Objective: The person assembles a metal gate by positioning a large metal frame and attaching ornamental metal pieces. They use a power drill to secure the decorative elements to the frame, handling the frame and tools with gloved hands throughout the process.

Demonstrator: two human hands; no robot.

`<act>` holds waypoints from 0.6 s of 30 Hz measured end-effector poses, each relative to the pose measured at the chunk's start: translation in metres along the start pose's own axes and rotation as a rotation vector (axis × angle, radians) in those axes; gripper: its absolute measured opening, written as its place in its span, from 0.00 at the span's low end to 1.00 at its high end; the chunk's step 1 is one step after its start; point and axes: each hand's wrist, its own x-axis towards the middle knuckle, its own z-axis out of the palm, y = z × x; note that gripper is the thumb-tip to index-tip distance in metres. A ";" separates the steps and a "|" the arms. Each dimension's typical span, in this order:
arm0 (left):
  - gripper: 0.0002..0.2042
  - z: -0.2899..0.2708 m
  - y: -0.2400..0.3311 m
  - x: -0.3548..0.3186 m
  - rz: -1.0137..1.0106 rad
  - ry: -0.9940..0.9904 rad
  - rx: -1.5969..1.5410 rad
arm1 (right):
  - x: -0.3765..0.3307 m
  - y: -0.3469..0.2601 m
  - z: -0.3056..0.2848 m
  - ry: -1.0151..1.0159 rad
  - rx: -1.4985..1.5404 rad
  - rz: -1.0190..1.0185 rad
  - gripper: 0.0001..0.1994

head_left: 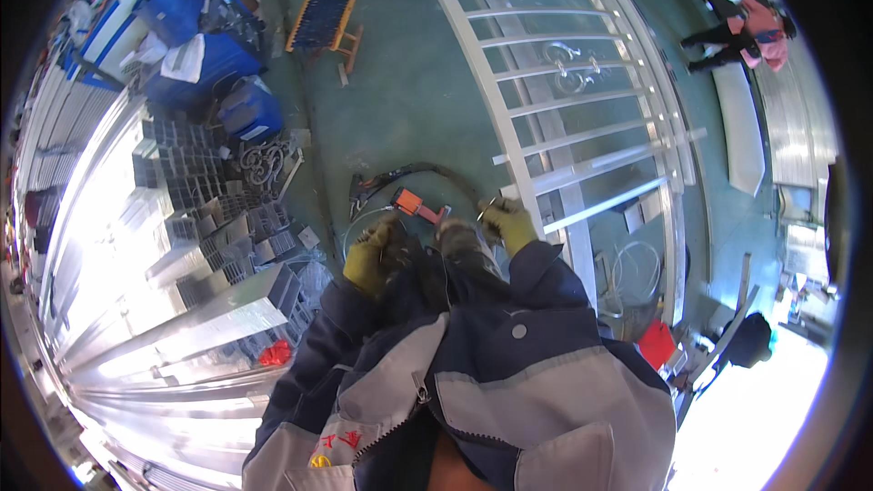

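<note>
Both my hands wear yellow-green work gloves and are held low in front of me. My left hand (371,256) is curled beside my left leg. Its fingertips look dark, and what they hold, if anything, is hidden. My right hand (507,223) is closed beside the near corner of a pale metal frame (496,109), with a small shiny bit at its fingertips that is too small to name. Between and just beyond the hands lies an orange tool (406,202) with a reddish handle. A black torch-like tool (357,193) with a dark hose (436,169) lies on the floor.
Stacked metal profiles (227,314) fill the left side. Blue bins (250,109) stand behind them, near a small wooden stool (320,25). Clear tubing (635,273) lies beside the slatted frame. At the far right is another person (759,35) in pink.
</note>
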 end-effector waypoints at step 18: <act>0.17 0.038 0.128 0.208 -0.157 0.049 0.559 | 0.283 -0.116 -0.126 0.772 0.501 -0.202 0.11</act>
